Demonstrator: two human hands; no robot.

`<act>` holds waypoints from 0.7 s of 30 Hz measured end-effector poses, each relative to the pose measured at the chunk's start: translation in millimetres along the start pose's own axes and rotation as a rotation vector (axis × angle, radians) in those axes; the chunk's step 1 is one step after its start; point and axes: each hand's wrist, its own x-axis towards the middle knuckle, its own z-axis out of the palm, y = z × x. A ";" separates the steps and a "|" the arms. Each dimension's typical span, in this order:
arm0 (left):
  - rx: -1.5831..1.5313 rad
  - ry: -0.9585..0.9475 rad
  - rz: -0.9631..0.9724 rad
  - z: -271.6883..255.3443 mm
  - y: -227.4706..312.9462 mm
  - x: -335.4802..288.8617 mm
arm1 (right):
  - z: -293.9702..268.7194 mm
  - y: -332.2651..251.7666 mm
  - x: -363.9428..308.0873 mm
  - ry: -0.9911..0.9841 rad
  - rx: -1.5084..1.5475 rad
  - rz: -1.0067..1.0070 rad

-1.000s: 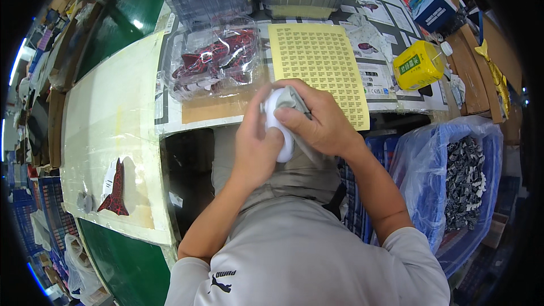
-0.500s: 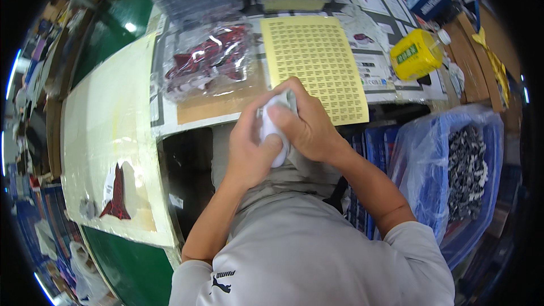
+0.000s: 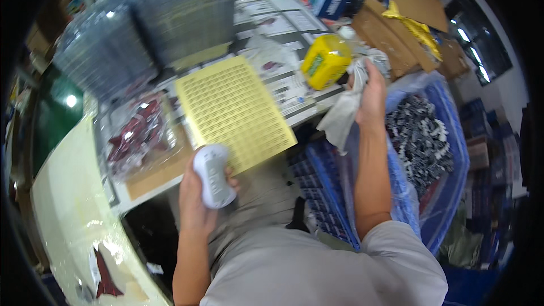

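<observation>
My left hand [image 3: 192,198] is closed around a white, peanut-shaped plastic device [image 3: 215,175] with a greyish middle panel. It is held in front of my body, at the near corner of a yellow sheet of printed labels [image 3: 232,107]. Away to the right, my right hand [image 3: 374,99] grips a crumpled off-white cloth [image 3: 341,114], whose loose end hangs down. This hand is near a yellow bottle [image 3: 327,62] at the table's right side. Some motion blur softens both hands.
A clear bag of dark red patterned pieces [image 3: 139,130] lies left of the sheet. Stacked clear plastic trays [image 3: 184,17] stand behind. A blue crate [image 3: 450,198] of grey and black pieces sits at the right. One dark red piece [image 3: 106,275] rests on the left board.
My hands were together around the white device and cloth; they have separated. The right hand has carried the cloth rightward, while the left keeps the device. The view has turned right.
</observation>
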 end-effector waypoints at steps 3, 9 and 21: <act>0.063 0.003 0.025 4.3 1.5 0.0 | 8.3 -17.7 34.3 -0.077 -0.138 -0.212; 0.099 -0.030 0.108 0.7 8.2 -9.3 | 37.0 -23.8 91.1 -0.244 -0.581 -0.104; 0.122 -0.050 0.122 -6.9 9.7 -12.8 | 21.6 -48.6 25.0 -0.402 -0.314 -0.077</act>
